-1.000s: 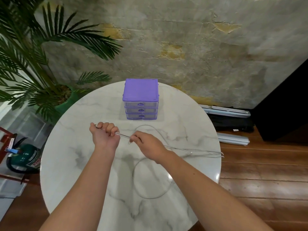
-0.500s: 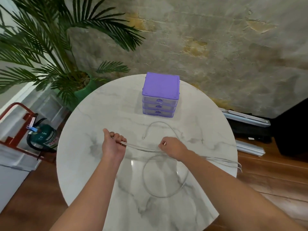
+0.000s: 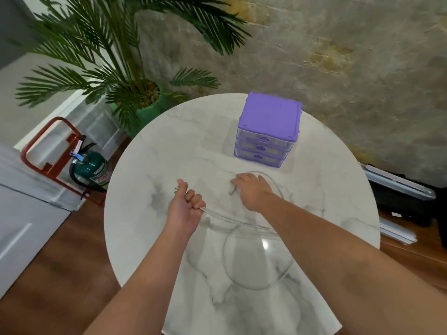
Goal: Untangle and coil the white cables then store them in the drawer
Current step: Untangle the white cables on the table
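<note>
Left hand (image 3: pixel 185 209) clenches a bundle of white cables (image 3: pixel 232 220) near the middle of the round marble table (image 3: pixel 150 238), fingers curled tight around the strands. Right hand (image 3: pixel 251 191) reaches toward the far edge, fingers extended and resting on a cable end; whether it pinches it cannot be told. One cable loop (image 3: pixel 260 281) lies toward the near edge. Purple three-drawer organizer (image 3: pixel 268 128) stands at the far edge, drawers closed.

Round white marble-veined bench (image 3: pixel 150 238) on brown wooden plank floor (image 3: pixel 48 281). Mottled grey-ochre plaster wall (image 3: pixel 338 56) behind. Potted green palm (image 3: pixel 116 56) far left; dark green cylinder (image 3: pixel 90 169) beside red metal frame (image 3: pixel 48 146).
</note>
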